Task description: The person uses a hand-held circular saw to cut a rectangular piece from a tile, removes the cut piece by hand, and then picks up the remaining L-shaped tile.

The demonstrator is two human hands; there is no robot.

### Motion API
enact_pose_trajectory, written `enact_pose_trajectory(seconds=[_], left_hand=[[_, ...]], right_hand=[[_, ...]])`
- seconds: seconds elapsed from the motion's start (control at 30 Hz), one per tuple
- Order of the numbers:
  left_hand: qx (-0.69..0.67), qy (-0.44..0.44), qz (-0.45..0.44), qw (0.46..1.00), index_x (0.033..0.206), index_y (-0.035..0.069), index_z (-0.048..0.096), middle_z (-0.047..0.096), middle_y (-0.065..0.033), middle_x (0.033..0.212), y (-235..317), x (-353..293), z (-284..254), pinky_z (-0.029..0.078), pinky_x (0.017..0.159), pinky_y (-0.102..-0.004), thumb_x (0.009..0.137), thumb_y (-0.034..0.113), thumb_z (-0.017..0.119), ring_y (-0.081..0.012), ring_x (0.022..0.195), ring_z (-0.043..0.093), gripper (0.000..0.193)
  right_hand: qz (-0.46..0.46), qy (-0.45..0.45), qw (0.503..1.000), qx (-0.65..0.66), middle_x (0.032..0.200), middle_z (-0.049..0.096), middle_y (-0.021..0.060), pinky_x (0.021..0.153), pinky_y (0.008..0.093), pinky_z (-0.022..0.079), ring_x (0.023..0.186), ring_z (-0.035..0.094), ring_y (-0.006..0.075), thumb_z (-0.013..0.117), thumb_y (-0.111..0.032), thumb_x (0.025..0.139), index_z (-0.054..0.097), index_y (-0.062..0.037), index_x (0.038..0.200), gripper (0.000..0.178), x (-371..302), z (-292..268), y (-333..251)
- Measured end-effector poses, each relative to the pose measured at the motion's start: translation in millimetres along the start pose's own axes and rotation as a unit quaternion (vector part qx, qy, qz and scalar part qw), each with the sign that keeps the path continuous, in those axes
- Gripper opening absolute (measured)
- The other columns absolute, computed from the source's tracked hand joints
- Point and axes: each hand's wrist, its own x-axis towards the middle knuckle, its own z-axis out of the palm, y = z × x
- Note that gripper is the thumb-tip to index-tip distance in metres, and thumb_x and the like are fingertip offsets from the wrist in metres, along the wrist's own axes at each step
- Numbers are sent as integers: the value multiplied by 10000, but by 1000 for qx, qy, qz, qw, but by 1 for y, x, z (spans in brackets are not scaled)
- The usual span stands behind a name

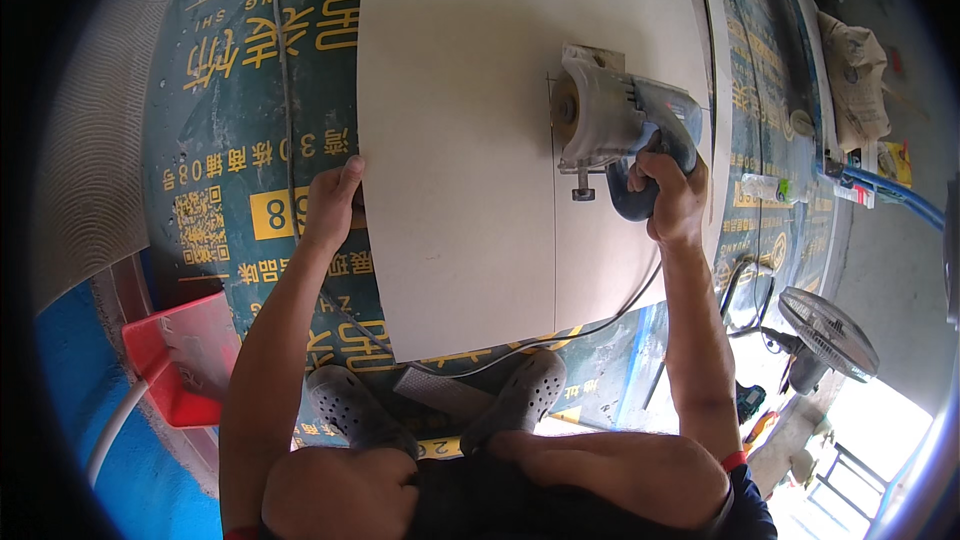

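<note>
Bare knees (625,475) jut out closest to us, dark shorts (480,500) between them, the person bent low over a big pale board (460,140). Just past the knees, two grey clogs (525,390) full of holes stand near the board's closer end.

On the right half of the board sits a handheld power saw (630,105), grey and dark blue, its guard toward the left and a small black knob (583,194) poking out on the near side. The person's right hand (672,195) is wrapped firmly around the saw's looped rear handle. A thin dark line (555,275) runs from the saw to the board's near edge; from where I stand I can't tell whether it's drawn or cut.

Over on the other side, the left hand (335,202) is at the board's left edge, thumb raised along it, fingers curled out of sight, so I cannot say how tightly it grips, if at all.

Under everything spreads a dark green sheet (235,110) with yellow print. One dark cable (635,302) curves across the board's near right part, and a grey one (288,100) trails down the left side. A red plastic scoop-shaped thing (160,365) lies to the left; to the right are a fan (830,335) and, farther up, a tan sack (852,85).
</note>
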Motion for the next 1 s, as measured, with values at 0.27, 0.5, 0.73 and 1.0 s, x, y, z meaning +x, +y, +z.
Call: enact_pose_trajectory(seconds=[0.27,0.5,0.73,1.0], left_hand=[[9,7,11,1000,728,-28,635,599,-20,669,10,-1,4,411,597,-256,939,591,489,-73,639,507,670],[-20,5,-6,1000,733,-30,630,581,-11,658,8,-1,5,414,595,-251,932,600,495,-69,638,504,675],[-14,5,0,1000,729,-22,634,595,-17,661,12,-3,6,431,548,-241,929,598,501,-68,596,522,665],[-37,-4,-11,999,786,-20,645,609,-24,678,14,-3,5,500,506,-230,939,571,502,-72,567,566,627]], right_hand=[[-7,2,1000,2,592,518,79,511,292,432,505,492,167,541,-40,728,571,0,705,55,5,-1,-2],[-5,7,1000,10,580,513,76,510,293,426,505,488,165,538,-47,732,573,-1,709,62,8,1,-2],[0,17,1000,-7,575,513,78,513,290,421,504,486,167,533,-56,734,570,-1,700,75,11,2,-5],[-1,15,1000,6,576,526,76,509,289,419,501,492,165,540,-44,729,574,-5,682,69,17,1,-3]])
